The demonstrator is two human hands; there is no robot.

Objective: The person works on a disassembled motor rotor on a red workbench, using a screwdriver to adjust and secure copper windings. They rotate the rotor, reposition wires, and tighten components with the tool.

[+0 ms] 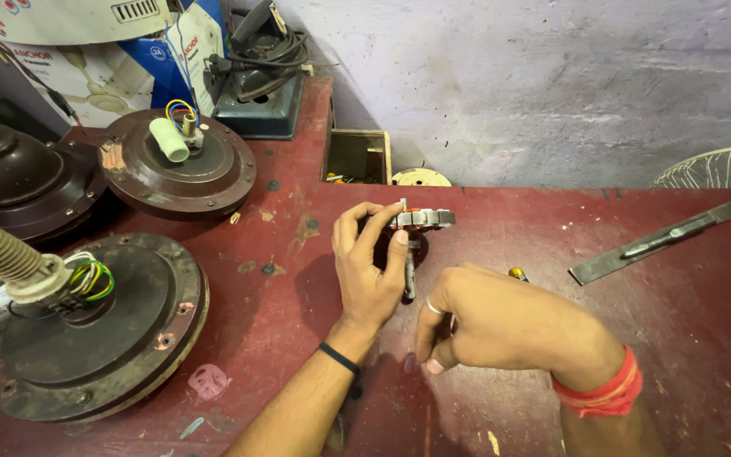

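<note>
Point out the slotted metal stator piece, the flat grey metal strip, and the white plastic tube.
slotted metal stator piece (423, 218), head view, toothed rim
flat grey metal strip (658, 241), head view, middle
white plastic tube (168, 140), head view, side

The desk (552, 220) has a worn dark-red surface with chipped paint and scattered stains. A rough plastered wall (552, 85), pale grey-violet and scuffed, runs behind its far edge. A small open wooden box (357, 156) adjoins the far edge. Lighting is even and diffuse, casting soft shadows.

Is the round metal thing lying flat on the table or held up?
Held up: the left hand grips the round metal part on edge above the red table.
</note>
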